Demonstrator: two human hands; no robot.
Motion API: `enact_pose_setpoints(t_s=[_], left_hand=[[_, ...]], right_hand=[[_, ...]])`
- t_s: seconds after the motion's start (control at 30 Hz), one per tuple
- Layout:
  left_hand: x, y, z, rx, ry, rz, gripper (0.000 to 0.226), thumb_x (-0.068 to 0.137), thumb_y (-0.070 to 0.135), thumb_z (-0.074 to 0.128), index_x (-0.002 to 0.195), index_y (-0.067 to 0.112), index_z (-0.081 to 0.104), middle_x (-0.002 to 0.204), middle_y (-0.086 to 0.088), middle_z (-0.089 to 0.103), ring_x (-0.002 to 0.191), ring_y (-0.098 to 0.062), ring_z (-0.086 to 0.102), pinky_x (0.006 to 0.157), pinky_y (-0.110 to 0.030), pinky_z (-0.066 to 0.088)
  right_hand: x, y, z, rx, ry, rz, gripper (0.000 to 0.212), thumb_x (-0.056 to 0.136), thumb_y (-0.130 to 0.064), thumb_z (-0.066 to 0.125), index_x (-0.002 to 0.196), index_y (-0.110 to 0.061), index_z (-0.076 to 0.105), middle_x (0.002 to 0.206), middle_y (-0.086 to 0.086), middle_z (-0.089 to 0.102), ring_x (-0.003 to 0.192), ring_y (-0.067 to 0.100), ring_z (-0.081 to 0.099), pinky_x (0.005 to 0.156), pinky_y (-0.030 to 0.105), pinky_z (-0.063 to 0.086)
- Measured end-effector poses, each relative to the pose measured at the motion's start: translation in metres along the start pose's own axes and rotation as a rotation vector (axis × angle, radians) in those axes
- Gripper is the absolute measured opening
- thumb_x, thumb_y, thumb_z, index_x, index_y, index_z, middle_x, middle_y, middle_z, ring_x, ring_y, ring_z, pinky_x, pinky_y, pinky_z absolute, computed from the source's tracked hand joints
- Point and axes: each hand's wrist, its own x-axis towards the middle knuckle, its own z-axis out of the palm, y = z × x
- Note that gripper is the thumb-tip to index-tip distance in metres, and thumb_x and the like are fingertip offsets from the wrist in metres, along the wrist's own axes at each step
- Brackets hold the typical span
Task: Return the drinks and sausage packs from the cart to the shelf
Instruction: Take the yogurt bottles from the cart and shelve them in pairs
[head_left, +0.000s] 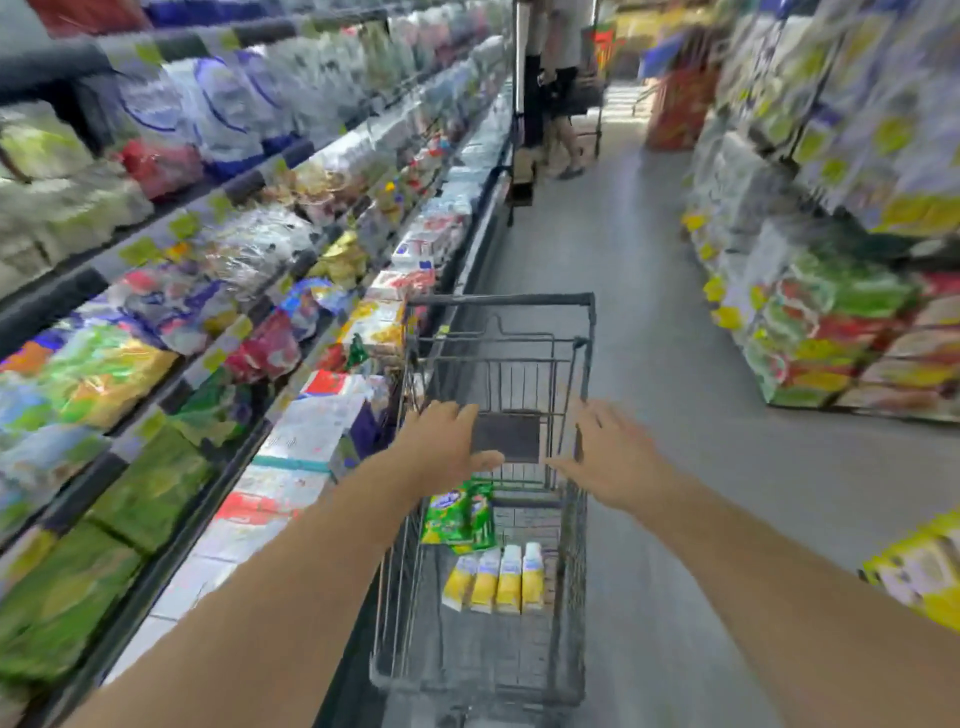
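On the far left ran the shelf (171, 332), several tiers deep, packed with blurred bags and packs in green, red, blue and white. Below it a chiller ledge (291, 467) held white and red cartons, running away down the aisle.

Just right of that ledge stood the cart (566, 597), a dark wire basket with its far rim toward the aisle end. The left hand (441, 447) reached over the cart's left side, fingers straight and a little spread, thumb out toward a dark flap (506, 436) on the folding seat; whether it touched the wire could not be told. Beneath that hand, inside the basket, lay the green sausage packs (460, 514), leaning against the left wall. Just below them, on the basket floor, lay four drinks (496, 577), yellow and white cartons side by side, touching one another.

The right hand (613, 457) was stretched out at the cart's right wall, fingers straight and apart, holding nothing; it was too blurred to say whether it rested on the rim.

Right of the cart spread grey floor (701, 415). At the far end stood a person (561, 88). Along the right edge rose stacked goods (841, 322) in green, red and yellow wrapping.
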Motion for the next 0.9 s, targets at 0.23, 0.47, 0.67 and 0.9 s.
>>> enact_pose_setpoints(t_s=[0.23,0.47,0.67,0.9], left_hand=[[0.066,-0.007,0.083,-0.143,-0.177,-0.038,0.077,0.092,0.062,0.047,0.144,0.006,0.039,0.145,-0.016,0.044,0.134,-0.033,0.041,0.109,-0.045,0.036],[0.121,-0.053,0.231,-0.295,-0.404,-0.195,0.061,0.095,0.055,0.048,0.13,0.004,0.049,0.127,-0.017,0.057,0.115,-0.034,0.055,0.094,-0.041,0.048],[0.158,-0.08,0.371,-0.469,-0.462,-0.35,0.057,0.093,0.051,0.053,0.122,0.002,0.054,0.119,-0.021,0.06,0.113,-0.037,0.056,0.091,-0.04,0.048],[0.186,-0.091,0.46,-0.694,-0.477,-0.561,0.05,0.095,0.036,0.055,0.124,-0.004,0.045,0.124,-0.025,0.056,0.113,-0.039,0.055,0.083,-0.039,0.044]], right_hand=[[0.04,0.012,0.073,0.13,-0.132,0.068,0.057,0.093,-0.053,0.05,0.132,-0.012,0.047,0.133,0.009,0.049,0.127,0.028,0.046,0.107,0.043,0.039],[0.108,0.003,0.184,0.402,-0.286,0.294,0.049,0.097,-0.04,0.053,0.123,0.001,0.057,0.11,0.017,0.068,0.103,0.031,0.063,0.088,0.039,0.053],[0.159,0.01,0.316,0.42,-0.368,0.536,0.034,0.096,-0.029,0.057,0.108,0.003,0.062,0.102,0.021,0.065,0.111,0.034,0.061,0.084,0.033,0.047],[0.175,0.032,0.442,0.374,-0.442,0.763,0.039,0.097,-0.025,0.056,0.122,0.005,0.059,0.126,0.025,0.062,0.116,0.037,0.06,0.087,0.036,0.05]])
